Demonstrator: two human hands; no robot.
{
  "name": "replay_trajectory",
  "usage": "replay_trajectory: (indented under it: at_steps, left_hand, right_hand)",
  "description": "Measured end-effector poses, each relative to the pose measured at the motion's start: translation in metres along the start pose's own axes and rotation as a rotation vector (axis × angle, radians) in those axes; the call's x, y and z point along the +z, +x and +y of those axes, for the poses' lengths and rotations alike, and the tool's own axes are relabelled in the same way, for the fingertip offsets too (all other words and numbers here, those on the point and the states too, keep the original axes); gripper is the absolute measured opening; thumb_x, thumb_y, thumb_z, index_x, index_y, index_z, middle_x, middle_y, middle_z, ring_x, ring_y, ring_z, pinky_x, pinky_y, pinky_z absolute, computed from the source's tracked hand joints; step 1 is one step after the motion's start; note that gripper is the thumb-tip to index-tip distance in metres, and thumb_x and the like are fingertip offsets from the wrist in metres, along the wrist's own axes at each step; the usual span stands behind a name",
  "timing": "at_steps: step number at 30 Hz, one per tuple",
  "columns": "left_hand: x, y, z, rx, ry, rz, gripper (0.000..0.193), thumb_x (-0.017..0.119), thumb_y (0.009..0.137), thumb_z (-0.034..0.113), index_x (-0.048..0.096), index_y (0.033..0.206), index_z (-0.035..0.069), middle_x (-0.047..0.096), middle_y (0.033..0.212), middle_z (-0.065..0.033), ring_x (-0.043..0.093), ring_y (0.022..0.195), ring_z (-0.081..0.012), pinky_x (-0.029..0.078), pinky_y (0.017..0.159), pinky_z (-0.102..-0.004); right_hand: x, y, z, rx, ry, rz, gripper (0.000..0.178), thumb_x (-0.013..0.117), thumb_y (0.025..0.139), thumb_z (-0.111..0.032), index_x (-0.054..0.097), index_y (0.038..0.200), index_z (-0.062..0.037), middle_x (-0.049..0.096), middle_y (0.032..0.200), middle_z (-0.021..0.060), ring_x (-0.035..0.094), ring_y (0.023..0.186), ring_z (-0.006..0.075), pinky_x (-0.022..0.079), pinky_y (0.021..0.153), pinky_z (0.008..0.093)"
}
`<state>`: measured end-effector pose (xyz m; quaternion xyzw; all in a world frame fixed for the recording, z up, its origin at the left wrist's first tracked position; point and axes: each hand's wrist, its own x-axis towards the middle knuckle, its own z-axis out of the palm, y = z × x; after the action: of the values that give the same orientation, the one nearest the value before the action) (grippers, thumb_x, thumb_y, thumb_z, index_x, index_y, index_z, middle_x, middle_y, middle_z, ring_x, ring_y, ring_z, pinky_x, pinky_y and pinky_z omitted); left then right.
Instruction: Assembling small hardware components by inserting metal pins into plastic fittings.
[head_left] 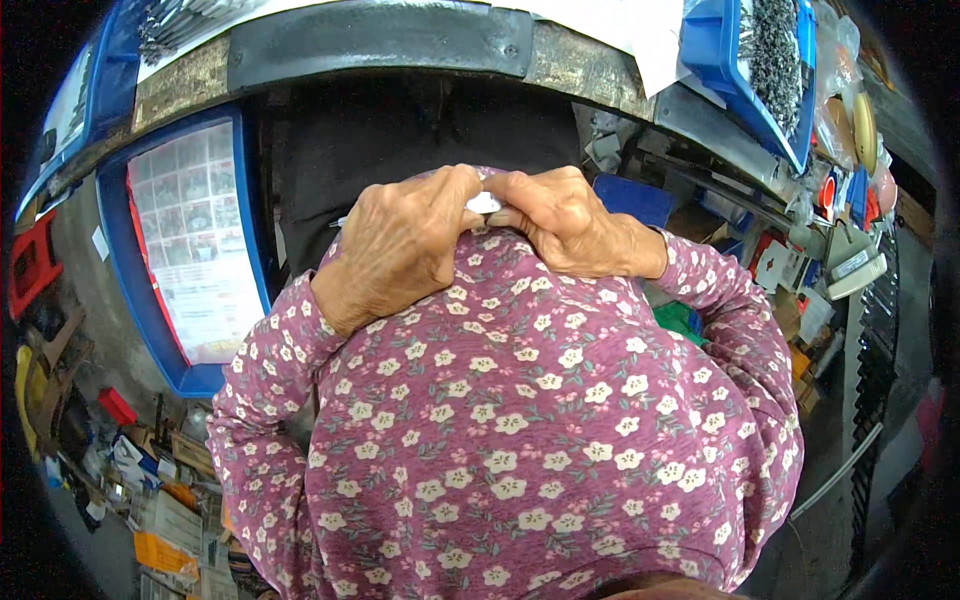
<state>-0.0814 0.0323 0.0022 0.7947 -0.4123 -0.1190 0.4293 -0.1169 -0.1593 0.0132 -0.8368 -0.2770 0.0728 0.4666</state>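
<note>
My left hand and my right hand meet close in front of my body, below the bench edge. Between their fingertips is a small white piece, smooth and rounded where it shows. The fingers of both hands are bent and closed on it from either side, hiding most of its outline, so I cannot tell its kind. A thin, light-coloured tip sticks out beside the left hand; what it belongs to is hidden. Both forearms are in flowered purple sleeves.
The worn bench edge crosses ahead. A blue bin of thin dark pieces overhangs it at right. On the left stands a blue tray with a printed sheet. Boxes and clutter lie at lower left, more at right.
</note>
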Motion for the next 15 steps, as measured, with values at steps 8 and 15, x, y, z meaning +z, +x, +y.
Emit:
replay_trajectory:
  at_steps: [8,15]
  left_hand:
    - [0.0054,-0.0030,-0.0015,-0.051,-0.047,-0.029,0.015,0.059,0.076,0.006,0.047,0.084,0.003,0.052,0.068,-0.0131,0.057,0.060,-0.0305,0.042,0.049,-0.0377]
    - [0.0058,-0.0002,-0.0012,-0.071,-0.058,-0.021,0.015,0.060,0.076,0.008,0.047,0.083,0.002,0.052,0.068,-0.0134,0.057,0.060,-0.0316,0.042,0.049,-0.0387]
  right_hand:
    - [0.0018,-0.0037,0.0058,0.000,0.036,-0.037,0.021,0.057,0.080,-0.007,0.052,0.094,0.0078,0.056,0.065,0.0188,0.058,0.057,0.0334,0.045,0.048,0.0360]
    - [0.0100,-0.0068,0.0050,0.049,0.045,0.062,0.011,0.057,0.073,0.002,0.049,0.080,0.0049,0.053,0.063,0.0192,0.058,0.058,0.0349,0.043,0.045,0.0372]
